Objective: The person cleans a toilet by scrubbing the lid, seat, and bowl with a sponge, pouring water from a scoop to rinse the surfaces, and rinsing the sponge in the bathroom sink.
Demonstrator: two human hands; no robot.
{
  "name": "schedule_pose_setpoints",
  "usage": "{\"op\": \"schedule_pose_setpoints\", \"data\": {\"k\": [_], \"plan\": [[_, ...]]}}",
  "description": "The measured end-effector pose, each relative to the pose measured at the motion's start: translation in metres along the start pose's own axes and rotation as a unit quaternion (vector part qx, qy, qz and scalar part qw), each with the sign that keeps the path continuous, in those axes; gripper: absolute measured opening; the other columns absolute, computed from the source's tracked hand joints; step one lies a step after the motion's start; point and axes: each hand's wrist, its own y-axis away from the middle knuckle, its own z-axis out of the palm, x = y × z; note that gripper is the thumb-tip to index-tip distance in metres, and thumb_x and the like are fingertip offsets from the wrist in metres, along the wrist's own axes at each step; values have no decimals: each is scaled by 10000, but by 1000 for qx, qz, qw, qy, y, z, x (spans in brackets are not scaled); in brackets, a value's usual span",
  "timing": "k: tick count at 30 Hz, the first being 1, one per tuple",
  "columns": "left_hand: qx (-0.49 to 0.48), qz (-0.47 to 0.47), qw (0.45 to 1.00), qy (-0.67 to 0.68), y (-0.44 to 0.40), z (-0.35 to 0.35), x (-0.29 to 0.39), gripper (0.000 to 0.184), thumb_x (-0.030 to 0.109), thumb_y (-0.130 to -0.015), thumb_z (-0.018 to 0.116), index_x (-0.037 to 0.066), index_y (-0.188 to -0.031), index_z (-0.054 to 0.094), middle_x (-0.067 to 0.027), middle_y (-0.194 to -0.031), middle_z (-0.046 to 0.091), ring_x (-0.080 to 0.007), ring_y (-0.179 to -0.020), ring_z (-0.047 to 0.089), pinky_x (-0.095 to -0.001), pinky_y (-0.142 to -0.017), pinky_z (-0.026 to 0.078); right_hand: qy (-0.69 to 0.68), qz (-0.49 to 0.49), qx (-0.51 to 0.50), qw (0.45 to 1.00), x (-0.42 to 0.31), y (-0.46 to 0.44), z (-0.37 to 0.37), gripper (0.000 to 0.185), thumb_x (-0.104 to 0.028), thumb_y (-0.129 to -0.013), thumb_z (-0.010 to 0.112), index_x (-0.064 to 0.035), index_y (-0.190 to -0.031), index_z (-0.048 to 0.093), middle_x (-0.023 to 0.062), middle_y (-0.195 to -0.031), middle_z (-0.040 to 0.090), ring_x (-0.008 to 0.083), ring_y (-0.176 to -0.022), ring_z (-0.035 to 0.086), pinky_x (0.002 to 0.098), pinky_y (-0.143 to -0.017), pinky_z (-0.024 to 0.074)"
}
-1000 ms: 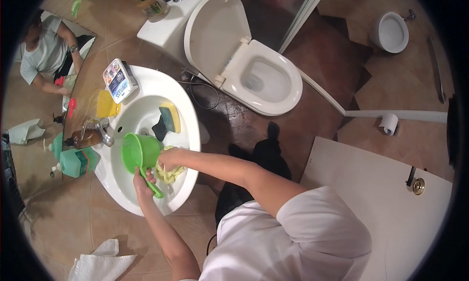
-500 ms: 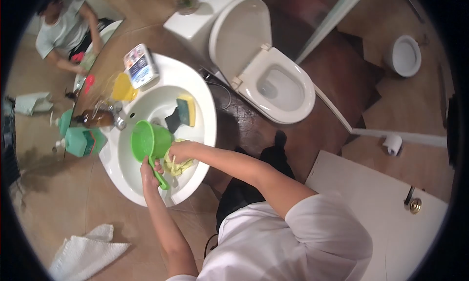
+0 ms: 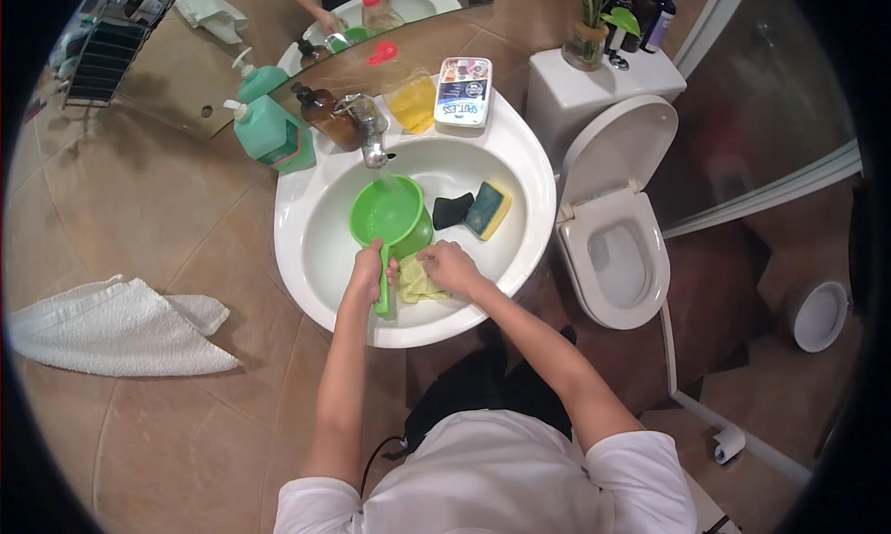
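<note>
My left hand [image 3: 368,270] grips the handle of a green water dipper [image 3: 418,237], its fingers wrapped around it. The dipper is in the white sink [image 3: 320,256], its mouth under the faucet [image 3: 373,144], where water appears to run in. Closed on a crumpled yellow-green cloth [image 3: 419,282], my right hand [image 3: 452,267] is just right of the dipper, low in the basin. Some of its fingers are hidden by the cloth. A black sponge [image 3: 452,211] and a yellow-and-green sponge [image 3: 488,210] lie in the right side of the basin.
Behind the basin stand a green pump bottle [image 3: 269,135], a brown bottle [image 3: 325,116], a yellow bottle [image 3: 413,102] and a white tub [image 3: 463,92]. At right is a toilet [image 3: 613,256] with its lid raised. A white towel [image 3: 130,334] hangs at left.
My view has turned, so the sink now appears more upright and nearer the middle. Both hands keep their holds on the dipper and the cloth.
</note>
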Motion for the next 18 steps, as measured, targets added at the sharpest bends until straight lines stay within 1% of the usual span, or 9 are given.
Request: {"op": "schedule_pose_setpoints", "data": {"k": [1, 3, 4, 7, 9, 11, 12, 16, 18], "plan": [[10, 3, 1000, -12, 0, 1, 0, 319, 297, -961, 337, 5, -948, 465, -55, -601, 481, -129, -427, 396, -280, -396, 364, 2, -3, -3, 1000, -3, -1, 7, 255, -227, -779, 551, -99, -952, 689, 179, -962, 629, 280, -904, 610, 366, -787, 492], [6, 16, 999, -34, -3, 0, -2, 328, 275, -948, 341, -19, -949, 487, -84, -633, 529, -155, -460, 459, -294, -433, 413, -355, 87, -97, 926, -25, -1, 11, 281, -275, -832, 548, -23, -851, 672, 173, -903, 628, 243, -893, 602, 343, -767, 484], [16, 14, 999, -31, -7, 1, -3, 330, 260, -941, 331, -29, -986, 483, -111, -665, 561, -169, -485, 489, -298, -455, 432, -303, 136, -185, 925, -39, 5, 5, 375, -295, -865, 567, 50, -1009, 544, 94, -841, 594, 145, -763, 598, 280, -701, 485], [-11, 22, 1000, 7, -12, 7, -15, 357, 236, -929, 307, -49, -1078, 461, -164, -771, 611, -193, -549, 540, -310, -495, 461, -390, 113, -21, 914, -60, 29, 40, 400, -261, -852, 599, 46, -1078, 477, 119, -896, 587, 169, -754, 603, 297, -701, 487], [-45, 33, 997, 46, -7, 12, -20, 384, 227, -923, 295, -58, -1133, 444, -189, -845, 629, -203, -587, 562, -318, -513, 473, -337, 90, 41, 936, -43, 26, 61, 463, -233, -854, 605, 75, -1154, 432, 138, -976, 582, 183, -778, 608, 294, -726, 487], [-70, 57, 996, 21, 9, 15, -19, 429, 249, -937, 242, -30, -1204, 430, -189, -984, 632, -230, -786, 606, -341, -679, 513, -329, 52, 99, 938, -44, 42, 60, 449, -210, -868, 584, 78, -1177, 431, 145, -980, 588, 185, -803, 609, 292, -739, 485], [-70, 43, 994, 70, 19, 21, -18, 452, 270, -938, 299, -54, -1241, 387, -202, -1098, 588, -221, -736, 580, -353, -676, 493, -319, 9, 144, 937, -51, 50, 51, 437, -187, -881, 563, 80, -1200, 430, 153, -984, 595, 188, -827, 609, 290, -752, 483], [-178, 21, 980, 81, 56, 18, -26, 503, 335, -944, 351, -48, -1270, 365, -203, -1128, 581, -235, -847, 601, -364, -813, 464, -410, -22, 54, 910, -53, 78, -8, 434, -159, -905, 524, 70, -1258, 419, 142, -1006, 605, 176, -867, 603, 289, -786, 473], [-213, 93, 973, -10, 82, 23, -23, 516, 349, -933, 422, -67, -1238, 419, -199, -1129, 586, -235, -956, 601, -353, -865, 435, -567, -50, 47, 821, -57, 95, -29, 386, -153, -903, 520, 27, -1242, 472, 89, -935, 604, 132, -802, 584, 260, -690, 479]]}}
